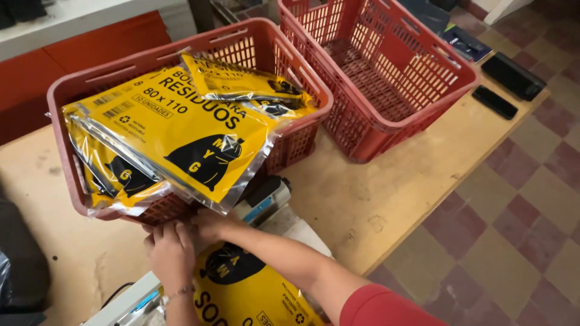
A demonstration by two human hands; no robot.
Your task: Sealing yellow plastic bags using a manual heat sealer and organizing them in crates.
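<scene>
A: While both hands are pressing one yellow packet (241,290) at six o'clock, what is filling?
B: Near crate (66,90), ten o'clock, holding several packets; far crate (423,115) sitting unfilled. Left hand (170,253) and right hand (211,224) fingers lying flat, gripping nothing.

Head cam, single view, looking steeply down from above the table (386,199).

Faces toward 12 o'clock across the tabletop; hands close at 6, left hand (171,253) beside right hand (211,224). Full crate (181,121) near at 11, empty crate (377,66) farther at 1, floor (513,229) at 4.
</scene>
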